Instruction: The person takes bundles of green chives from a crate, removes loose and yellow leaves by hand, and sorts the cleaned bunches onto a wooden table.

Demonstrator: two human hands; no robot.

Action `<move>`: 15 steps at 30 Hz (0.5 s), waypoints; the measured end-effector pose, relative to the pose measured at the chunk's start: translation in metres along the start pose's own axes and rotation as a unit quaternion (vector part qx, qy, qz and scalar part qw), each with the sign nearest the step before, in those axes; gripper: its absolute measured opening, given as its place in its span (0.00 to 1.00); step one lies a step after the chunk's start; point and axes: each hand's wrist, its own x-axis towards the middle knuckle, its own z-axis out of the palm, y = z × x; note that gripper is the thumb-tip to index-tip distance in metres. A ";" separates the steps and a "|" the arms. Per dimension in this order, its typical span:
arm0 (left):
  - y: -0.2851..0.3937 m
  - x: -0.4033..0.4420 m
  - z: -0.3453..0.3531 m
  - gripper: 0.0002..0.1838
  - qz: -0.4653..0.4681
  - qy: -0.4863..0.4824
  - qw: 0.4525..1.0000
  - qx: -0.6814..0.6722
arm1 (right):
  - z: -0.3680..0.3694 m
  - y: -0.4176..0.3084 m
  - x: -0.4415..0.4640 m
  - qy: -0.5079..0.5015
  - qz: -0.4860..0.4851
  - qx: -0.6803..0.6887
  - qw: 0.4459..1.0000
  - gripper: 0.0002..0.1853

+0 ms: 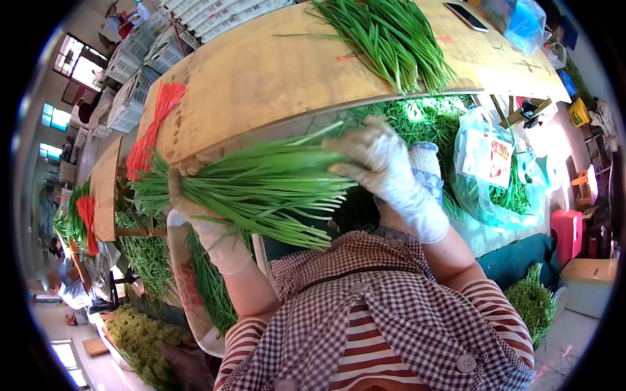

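One wooden table (261, 72) bears a leafy pile (391, 42). Before the table's near edge, fingers of the left hand (181, 195) clasp the green bundle (261, 186); the right hand (375, 159) blurs beside its tips, grip impossible to tell.

Leafy stalks (261, 186): bright green. Gloves (407, 192): whitish. Apron (404, 306): dark brown-and-white check. Sleeves (499, 313): rust-and-white stripes. Counter (254, 68): yellowish tan, brown-stained. Strands (156, 127): vivid red. Plastic bag (469, 182): translucent pale turquoise. Phone (465, 17): black screen. Crates (127, 104): white.
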 end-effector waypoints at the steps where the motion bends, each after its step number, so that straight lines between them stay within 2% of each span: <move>1: -0.002 0.001 0.001 0.15 -0.010 -0.003 1.000 -0.015 | 0.007 -0.001 0.001 -0.001 -0.036 -0.042 0.998 0.15; 2: -0.002 0.002 0.003 0.13 0.000 -0.001 1.000 -0.010 | 0.011 -0.002 0.003 0.046 -0.071 -0.009 0.996 0.14; 4: -0.002 -0.002 0.008 0.11 0.021 0.011 1.000 0.002 | 0.008 -0.012 0.001 0.072 -0.052 0.022 0.996 0.12; 7: -0.005 -0.018 0.025 0.11 0.027 0.033 0.999 -0.029 | 0.002 -0.022 -0.007 0.059 -0.044 -0.007 0.997 0.11; 10: 0.007 -0.017 0.017 0.11 -0.013 -0.019 0.995 -0.096 | 0.000 0.003 -0.028 0.075 0.018 -0.074 0.994 0.09; 12: 0.017 -0.015 0.015 0.12 -0.024 -0.057 0.991 -0.118 | -0.004 0.033 -0.049 0.152 0.084 -0.080 0.981 0.07; 14: 0.024 -0.015 0.014 0.12 -0.021 -0.071 0.991 -0.114 | -0.019 0.057 -0.053 0.028 0.244 -0.201 0.948 0.09; 15: 0.022 -0.016 0.013 0.12 -0.009 -0.050 0.995 -0.084 | -0.017 0.068 -0.059 0.002 0.306 -0.141 0.942 0.13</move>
